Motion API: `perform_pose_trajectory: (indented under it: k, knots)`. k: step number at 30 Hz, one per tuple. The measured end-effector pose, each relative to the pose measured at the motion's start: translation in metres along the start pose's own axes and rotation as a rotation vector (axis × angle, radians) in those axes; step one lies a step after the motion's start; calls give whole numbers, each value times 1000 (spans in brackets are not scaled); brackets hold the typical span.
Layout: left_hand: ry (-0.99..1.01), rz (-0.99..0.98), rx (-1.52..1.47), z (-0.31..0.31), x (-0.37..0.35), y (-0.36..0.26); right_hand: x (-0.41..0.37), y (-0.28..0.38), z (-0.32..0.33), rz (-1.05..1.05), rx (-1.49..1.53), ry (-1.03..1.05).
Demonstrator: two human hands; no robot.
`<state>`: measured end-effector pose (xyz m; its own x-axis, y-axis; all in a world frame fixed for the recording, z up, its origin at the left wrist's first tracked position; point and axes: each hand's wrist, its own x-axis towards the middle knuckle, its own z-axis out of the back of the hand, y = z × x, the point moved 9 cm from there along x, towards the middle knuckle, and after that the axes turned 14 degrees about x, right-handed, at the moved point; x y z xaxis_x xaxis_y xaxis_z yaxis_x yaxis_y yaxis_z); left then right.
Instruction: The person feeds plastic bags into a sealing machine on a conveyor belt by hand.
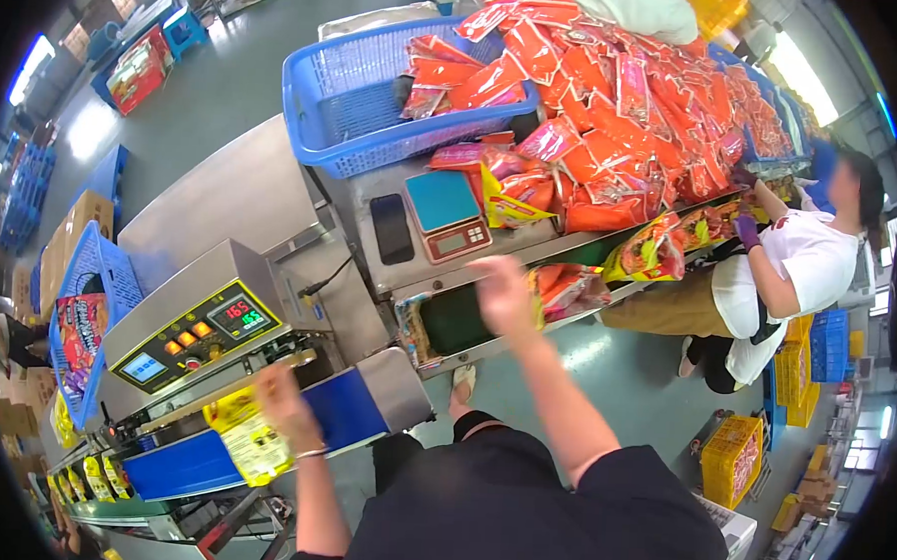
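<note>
My left hand is at the top edge of a yellow pouch, its fingers closed on it. The pouch hangs at the sealing machine, over the blue conveyor belt. My right hand is raised over the green belt channel, blurred, so its fingers are hard to make out. Just right of it, a filled red and yellow pouch lies in the channel. A small scale and a black phone rest on the metal table behind.
A blue basket and a large heap of red packets cover the far table. At the right, a co-worker in purple gloves stands by the channel. Another blue basket holds packets at the left.
</note>
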<state>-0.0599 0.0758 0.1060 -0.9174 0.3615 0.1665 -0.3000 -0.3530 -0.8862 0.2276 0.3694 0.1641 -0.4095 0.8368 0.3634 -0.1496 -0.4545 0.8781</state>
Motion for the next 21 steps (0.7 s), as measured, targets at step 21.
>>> perform_pose_trajectory:
  k: [21]
  knots:
    - [331, 698, -544, -53, -59, 19, -6, -36, -37, -602, 392, 344]
